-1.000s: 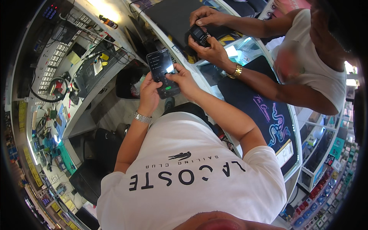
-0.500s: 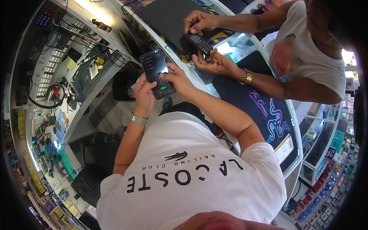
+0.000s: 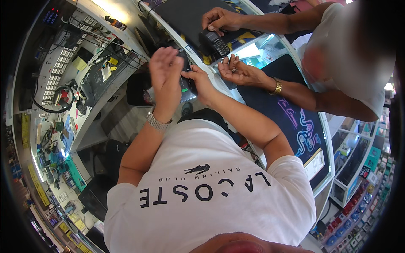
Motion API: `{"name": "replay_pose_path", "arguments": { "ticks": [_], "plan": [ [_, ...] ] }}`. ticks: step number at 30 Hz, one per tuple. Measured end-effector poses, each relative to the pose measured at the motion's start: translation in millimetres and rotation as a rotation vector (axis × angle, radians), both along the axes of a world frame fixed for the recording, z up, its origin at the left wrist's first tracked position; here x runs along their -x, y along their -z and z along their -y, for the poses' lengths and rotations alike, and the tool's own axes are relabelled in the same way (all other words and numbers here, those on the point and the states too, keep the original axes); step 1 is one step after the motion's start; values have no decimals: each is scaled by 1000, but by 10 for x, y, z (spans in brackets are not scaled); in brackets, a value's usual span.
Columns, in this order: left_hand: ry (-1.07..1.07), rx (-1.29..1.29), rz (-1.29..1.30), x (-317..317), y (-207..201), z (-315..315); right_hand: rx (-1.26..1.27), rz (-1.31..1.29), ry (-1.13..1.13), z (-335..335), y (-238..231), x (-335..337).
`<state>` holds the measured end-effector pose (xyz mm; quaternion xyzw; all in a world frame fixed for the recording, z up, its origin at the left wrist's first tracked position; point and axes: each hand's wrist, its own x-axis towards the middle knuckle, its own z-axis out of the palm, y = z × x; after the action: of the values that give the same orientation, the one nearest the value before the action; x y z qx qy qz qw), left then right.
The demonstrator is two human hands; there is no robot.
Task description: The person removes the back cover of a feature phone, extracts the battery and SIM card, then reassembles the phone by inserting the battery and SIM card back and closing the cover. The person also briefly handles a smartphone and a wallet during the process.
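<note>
The right grip (image 3: 201, 86) is clamping onto the phone (image 3: 189, 93) along its right edge, thumb lying over the front; the left grip (image 3: 166, 78) is hovering just left, fingers extended, holding nothing and hiding part of the phone. That phone is probably feeling light and stiff, with a slippery, fragile face, so its long side edges are looking safest to hold. Right of both grips, another person's hand (image 3: 220, 19) is holding a keypad phone (image 3: 216, 44).

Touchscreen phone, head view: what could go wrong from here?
The right hand alone seems to hold the touchscreen phone in midair, so it might slip. The open left hand overlaps it in view and could knock it. The keypad phone, seemingly held near one end by another person's hand, might drop.
</note>
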<state>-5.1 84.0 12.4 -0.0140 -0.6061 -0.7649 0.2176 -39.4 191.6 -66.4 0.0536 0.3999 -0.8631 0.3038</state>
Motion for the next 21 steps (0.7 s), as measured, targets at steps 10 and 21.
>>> {"name": "replay_pose_path", "arguments": {
  "ticks": [10,21],
  "plan": [
    [307,-485,527,644,196,-676,129,29,-62,-59,438,-31],
    [239,-247,568,883,182,-816,-31,23,-38,-51,164,-80]
  ]
}}
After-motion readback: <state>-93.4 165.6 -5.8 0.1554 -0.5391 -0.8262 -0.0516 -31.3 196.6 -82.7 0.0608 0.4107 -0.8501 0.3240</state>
